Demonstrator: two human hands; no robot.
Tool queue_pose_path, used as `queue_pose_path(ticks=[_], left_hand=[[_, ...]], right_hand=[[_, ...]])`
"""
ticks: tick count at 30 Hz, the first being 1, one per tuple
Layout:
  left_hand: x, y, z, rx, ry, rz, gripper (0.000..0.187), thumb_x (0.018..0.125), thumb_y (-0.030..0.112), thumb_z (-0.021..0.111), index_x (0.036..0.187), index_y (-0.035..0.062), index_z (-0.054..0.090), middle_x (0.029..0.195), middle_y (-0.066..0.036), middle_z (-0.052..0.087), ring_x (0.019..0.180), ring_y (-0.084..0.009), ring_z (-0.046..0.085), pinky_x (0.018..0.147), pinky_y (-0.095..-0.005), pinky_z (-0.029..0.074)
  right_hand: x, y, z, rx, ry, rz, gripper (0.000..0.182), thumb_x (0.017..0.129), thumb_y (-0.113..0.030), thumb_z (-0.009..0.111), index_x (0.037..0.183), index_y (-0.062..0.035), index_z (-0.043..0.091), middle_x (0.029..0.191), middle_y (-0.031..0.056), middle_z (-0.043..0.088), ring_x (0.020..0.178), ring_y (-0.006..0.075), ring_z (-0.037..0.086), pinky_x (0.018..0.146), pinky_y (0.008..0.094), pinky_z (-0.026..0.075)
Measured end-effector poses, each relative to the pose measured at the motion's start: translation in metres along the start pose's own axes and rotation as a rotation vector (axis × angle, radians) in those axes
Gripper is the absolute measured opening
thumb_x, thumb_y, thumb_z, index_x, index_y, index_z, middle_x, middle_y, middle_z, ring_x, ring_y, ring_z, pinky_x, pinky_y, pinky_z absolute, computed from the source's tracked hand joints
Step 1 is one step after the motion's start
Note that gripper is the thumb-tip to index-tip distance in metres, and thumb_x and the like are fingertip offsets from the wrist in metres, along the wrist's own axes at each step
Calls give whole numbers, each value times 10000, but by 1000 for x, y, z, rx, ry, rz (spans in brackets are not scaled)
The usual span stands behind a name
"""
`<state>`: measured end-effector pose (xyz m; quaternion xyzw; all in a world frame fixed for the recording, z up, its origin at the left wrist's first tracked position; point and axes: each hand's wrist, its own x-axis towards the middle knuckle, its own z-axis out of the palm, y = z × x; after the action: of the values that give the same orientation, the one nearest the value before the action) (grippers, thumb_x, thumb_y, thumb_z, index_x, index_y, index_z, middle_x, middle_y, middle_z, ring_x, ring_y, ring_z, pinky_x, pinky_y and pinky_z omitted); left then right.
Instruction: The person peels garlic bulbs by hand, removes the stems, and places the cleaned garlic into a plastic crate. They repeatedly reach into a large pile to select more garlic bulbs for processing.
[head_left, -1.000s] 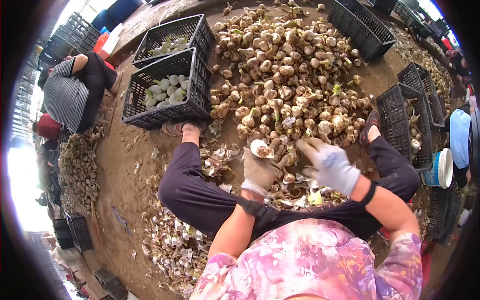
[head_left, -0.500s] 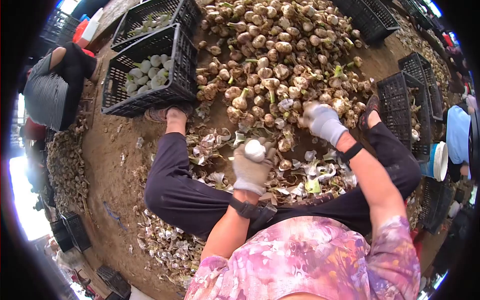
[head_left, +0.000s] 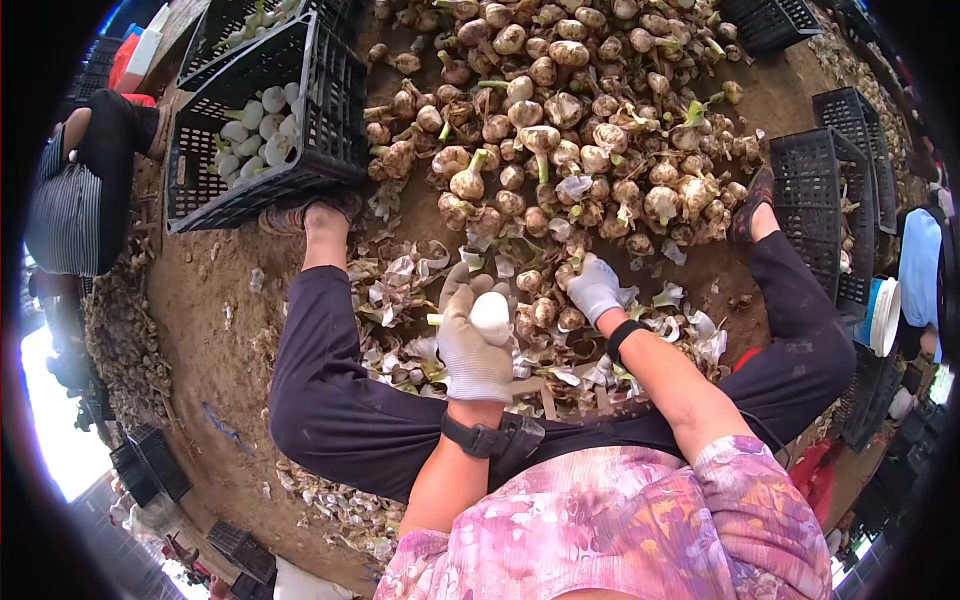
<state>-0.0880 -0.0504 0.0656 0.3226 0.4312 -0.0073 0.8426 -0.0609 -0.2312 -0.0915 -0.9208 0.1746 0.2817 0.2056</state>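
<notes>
My left hand (head_left: 472, 345), in a beige glove, is closed round a white peeled garlic bulb (head_left: 491, 315), whose short green stem pokes out at the left. My right hand (head_left: 594, 288), in a pale grey-white glove, reaches down to the near edge of the pile of unpeeled garlic (head_left: 565, 115). Its fingers are bent against a brown bulb (head_left: 570, 268) there, partly hidden by the glove. Loose garlic skins (head_left: 405, 275) lie on the ground around both hands, between my legs.
A black crate (head_left: 335, 130) with white bulbs stands beyond my left foot, another behind it. More black crates (head_left: 810, 185) and a white-and-blue bucket (head_left: 882, 318) are at the right. A person in dark clothes (head_left: 105, 150) sits at the far left.
My right hand has moved left and nearer to my left hand. In my left hand the white bulb has turned, and its stem now shows. The view has shifted slightly to the right.
</notes>
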Motion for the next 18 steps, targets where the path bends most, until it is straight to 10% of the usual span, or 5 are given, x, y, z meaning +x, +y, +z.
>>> queue_pose_path(ticks=[3, 7, 8, 16, 18], left_hand=[[6, -5, -3, 106, -12, -41, 346, 949, 106, 499, 1294, 83, 494, 1058, -94, 593, 878, -220, 638, 719, -331, 576], [4, -17, 0, 536, -266, -55, 551, 851, 84, 668, 1366, 92, 471, 1343, -183, 474, 1189, -278, 511, 942, -363, 484], [-3, -21, 5, 620, -354, -37, 646, 822, 99, 710, 1407, 99, 437, 1457, -209, 387, 1320, -296, 421, 1033, -394, 434], [-35, -21, 10, 535, -697, 306, 516, 868, 151, 715, 1319, 49, 486, 1109, -47, 614, 927, -114, 599, 800, -254, 507], [-43, -16, 6, 398, -668, 240, 482, 878, 205, 711, 1285, 49, 505, 1075, -59, 624, 833, -125, 627, 684, -248, 527]], right_hand=[[3, 5, -21, -8, 29, -144, 366, 757, -360, 710, 873, -16, 661, 857, 185, 695, 816, 317, 687, 729, 407, 539], [-42, -18, -97, 1014, -465, 74, 165, 797, 17, 686, 948, -1, 621, 744, 66, 653, 570, 173, 633, 481, 285, 498], [-53, -24, -110, 1078, -458, -2, 171, 799, 10, 693, 955, 2, 622, 766, 63, 656, 593, 160, 633, 501, 275, 503], [-99, -30, -152, 1475, -272, -510, 203, 810, -10, 652, 1011, 5, 631, 889, 55, 673, 874, 130, 639, 844, 245, 487], [-96, -19, -165, 1127, -1, -437, 234, 851, -111, 652, 1057, -3, 630, 954, 77, 675, 956, 160, 646, 872, 277, 495]])
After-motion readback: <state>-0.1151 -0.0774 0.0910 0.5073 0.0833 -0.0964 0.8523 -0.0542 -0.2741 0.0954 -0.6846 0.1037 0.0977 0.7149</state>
